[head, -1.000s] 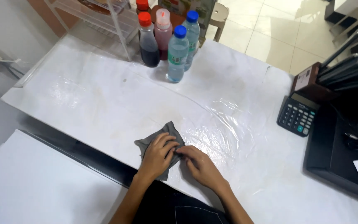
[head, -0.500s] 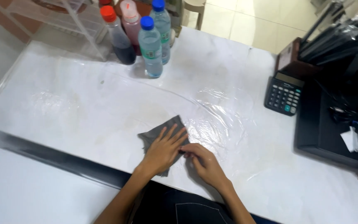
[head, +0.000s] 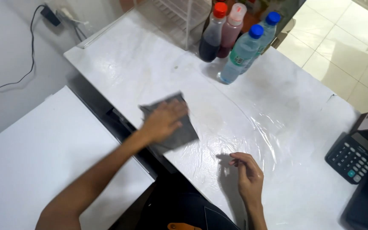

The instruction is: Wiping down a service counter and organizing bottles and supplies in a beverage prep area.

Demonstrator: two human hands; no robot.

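The two hands have parted. Half a second ago both lay together on the grey cloth [head: 170, 122] near the front edge of the desk [head: 277, 106]; now only the left hand [head: 163, 121] is on it, palm down and fingers spread flat, pressing the cloth to the plastic-covered top rather than pinching it, so its grip is open and closed round nothing. The cloth itself has slid left, toward the dark gap where the desk meets the lower white surface [head: 35, 149], and it lies more spread out than the small folded wad seen a second ago. That reads as wiping with one hand: the cloth is being swept over the desk under a flat palm. The right hand [head: 248, 172] has come off the cloth and sits well apart from it to the right, fingers loosely curled, fingertips touching or just above the desk, holding nothing; whether they truly touch I cannot tell. The cloth is thus directly under the left palm, its corners showing beyond the fingers on the far and right sides. At the back of the desk stand four bottles [head: 239, 47], two with blue caps and two with red or pink caps, just beside a wire rack [head: 175, 21]. A dark calculator [head: 352, 157] lies at the right edge, well away from both hands.
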